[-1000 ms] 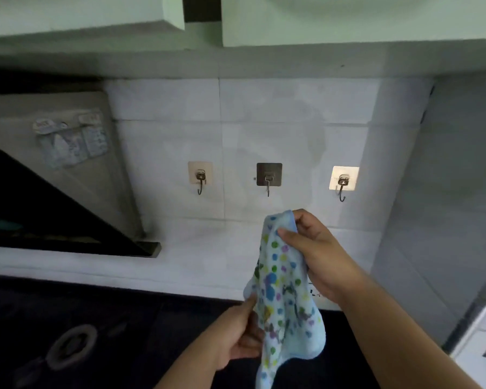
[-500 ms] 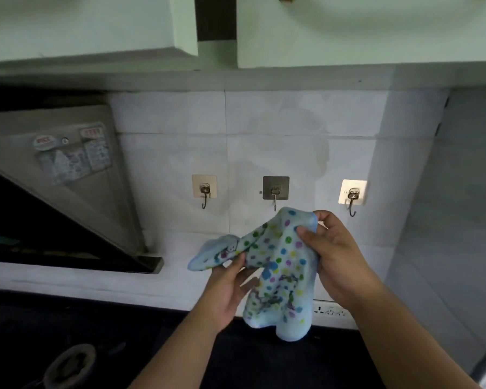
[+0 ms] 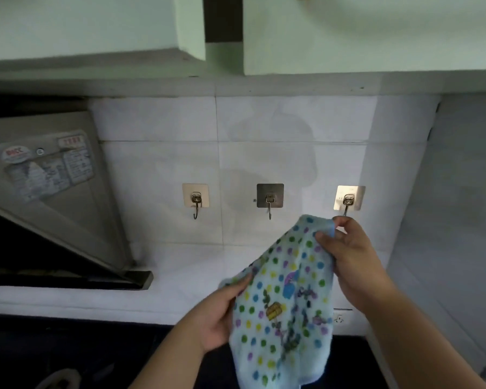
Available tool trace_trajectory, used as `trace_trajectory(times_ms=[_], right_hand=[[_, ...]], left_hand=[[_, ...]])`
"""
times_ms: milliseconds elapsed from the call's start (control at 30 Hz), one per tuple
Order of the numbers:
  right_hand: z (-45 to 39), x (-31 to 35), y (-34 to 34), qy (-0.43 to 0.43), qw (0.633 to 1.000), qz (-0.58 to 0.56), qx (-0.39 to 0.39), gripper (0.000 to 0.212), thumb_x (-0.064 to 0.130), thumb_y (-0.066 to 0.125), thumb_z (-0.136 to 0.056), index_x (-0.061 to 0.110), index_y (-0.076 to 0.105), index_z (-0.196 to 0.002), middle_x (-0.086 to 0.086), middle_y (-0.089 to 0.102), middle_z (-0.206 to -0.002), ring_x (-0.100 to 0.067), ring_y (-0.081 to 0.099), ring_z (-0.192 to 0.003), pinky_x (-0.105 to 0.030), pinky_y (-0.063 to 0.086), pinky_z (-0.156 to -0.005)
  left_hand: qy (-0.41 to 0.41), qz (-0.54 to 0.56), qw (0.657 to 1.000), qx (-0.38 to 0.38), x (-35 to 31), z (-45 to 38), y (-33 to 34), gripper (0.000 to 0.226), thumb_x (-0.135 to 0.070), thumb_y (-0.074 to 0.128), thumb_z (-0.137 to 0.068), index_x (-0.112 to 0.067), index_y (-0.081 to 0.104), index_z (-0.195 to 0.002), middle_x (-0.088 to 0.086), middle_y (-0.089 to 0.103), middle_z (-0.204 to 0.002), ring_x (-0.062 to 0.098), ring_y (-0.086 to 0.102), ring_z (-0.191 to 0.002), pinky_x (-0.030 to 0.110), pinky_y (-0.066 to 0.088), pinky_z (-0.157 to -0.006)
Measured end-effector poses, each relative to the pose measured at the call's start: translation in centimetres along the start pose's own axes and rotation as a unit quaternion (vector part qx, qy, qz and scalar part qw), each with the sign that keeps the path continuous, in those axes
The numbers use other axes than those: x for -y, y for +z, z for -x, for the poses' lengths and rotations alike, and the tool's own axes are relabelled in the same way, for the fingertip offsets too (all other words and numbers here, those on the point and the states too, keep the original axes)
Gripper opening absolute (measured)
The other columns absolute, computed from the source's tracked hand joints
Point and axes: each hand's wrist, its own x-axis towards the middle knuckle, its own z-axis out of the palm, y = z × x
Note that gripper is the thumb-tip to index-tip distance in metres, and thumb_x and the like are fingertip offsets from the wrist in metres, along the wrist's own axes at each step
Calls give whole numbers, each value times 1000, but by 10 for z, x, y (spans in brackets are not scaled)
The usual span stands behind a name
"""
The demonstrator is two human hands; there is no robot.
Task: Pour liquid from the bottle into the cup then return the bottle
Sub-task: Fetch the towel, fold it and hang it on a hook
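No bottle or cup is in view. A light blue cloth (image 3: 286, 301) with coloured dots hangs between my hands in front of the tiled wall. My right hand (image 3: 348, 256) pinches its top corner just below the right wall hook (image 3: 348, 202). My left hand (image 3: 219, 315) grips the cloth's left edge lower down. The cloth's bottom hangs loose.
Two more hooks, a middle hook (image 3: 270, 202) and a left hook (image 3: 195, 202), are stuck on the white tiles. A range hood (image 3: 54, 197) slopes at the left. Pale green cabinets (image 3: 348, 32) hang overhead. A dark countertop (image 3: 68, 352) lies below, and a wall socket (image 3: 340, 318) sits behind the cloth.
My right hand has lifted the cloth's corner up and to the right, close under the right hook. My left hand shifted right along the cloth's edge. The view has tilted upward.
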Motion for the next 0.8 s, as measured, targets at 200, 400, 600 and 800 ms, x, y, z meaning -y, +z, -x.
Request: trace_trajectory(times_ms=[200, 400, 600, 800], right_hand=[[-5, -7, -16, -7, 998, 61, 20, 46, -1, 59, -100, 31, 58, -134, -9, 78, -110, -29, 77, -98, -44, 63, -81], [-24, -22, -11, -26, 999, 41, -3, 31, 0, 62, -98, 19, 73, -120, -5, 77, -115, -22, 74, -106, -31, 60, -87], [-47, -33, -9, -66, 964, 244, -79, 18, 16, 73, -94, 31, 80, -98, 8, 78, -96, -13, 73, -97, -31, 57, -88], [-62, -33, -12, -116, 915, 363, -129, 5, 33, 65, -98, 31, 70, -98, 4, 63, -112, -12, 64, -100, -40, 57, -91]], left_hand=[[198, -2, 976, -97, -43, 0, -25, 74, 19, 66, -87, -17, 48, -148, 19, 67, -136, 34, 70, -119, 42, 65, -86], [195, -187, 927, -258, -62, -3, -26, 73, -4, 80, -90, -19, 40, -149, 9, 68, -126, 26, 72, -104, 43, 62, -89], [204, -305, 915, -168, -84, 0, -13, 49, -10, 96, -72, -22, 74, -113, 3, 73, -115, 22, 73, -103, 24, 60, -78], [322, -542, 714, -303, -99, -11, -16, 14, -27, 76, -94, -40, 71, -94, -26, 68, -95, -8, 62, -89, 8, 47, -76]])
